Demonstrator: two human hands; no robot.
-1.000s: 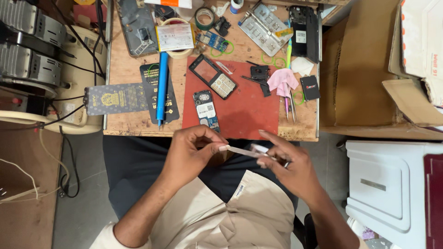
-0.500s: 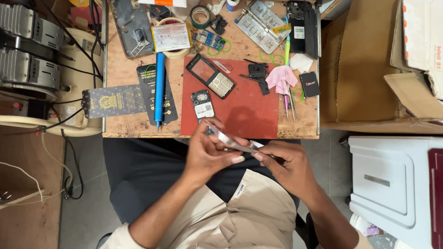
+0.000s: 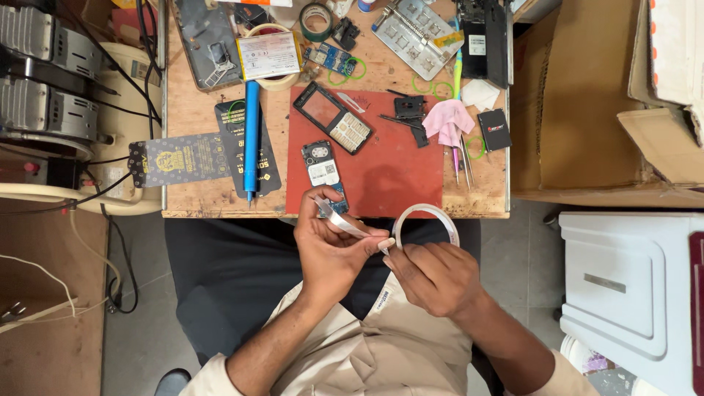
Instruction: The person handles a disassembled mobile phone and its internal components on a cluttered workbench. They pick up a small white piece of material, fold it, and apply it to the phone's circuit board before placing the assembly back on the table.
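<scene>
My left hand [image 3: 334,249] pinches the free end of a thin pale strip of tape [image 3: 345,224], drawn out toward the table edge. My right hand [image 3: 434,277] grips the white tape roll [image 3: 429,216], which stands on edge above my fingers. Both hands hover over my lap, just in front of the wooden worktable [image 3: 198,117]. On the red mat [image 3: 400,176] lie an opened phone body [image 3: 324,170] and a keypad phone frame [image 3: 334,117].
A blue pen-shaped tool [image 3: 251,139], tweezers [image 3: 462,165], a pink cloth [image 3: 449,121], circuit boards, a metal jig [image 3: 414,29] and tape rolls [image 3: 317,20] crowd the table. Cardboard boxes [image 3: 579,95] and a white plastic stool [image 3: 623,293] stand right; grey machines [image 3: 44,66] stand left.
The tape roll has come into plain view in my right hand. My left hand has pulled the strip out farther to the left and up.
</scene>
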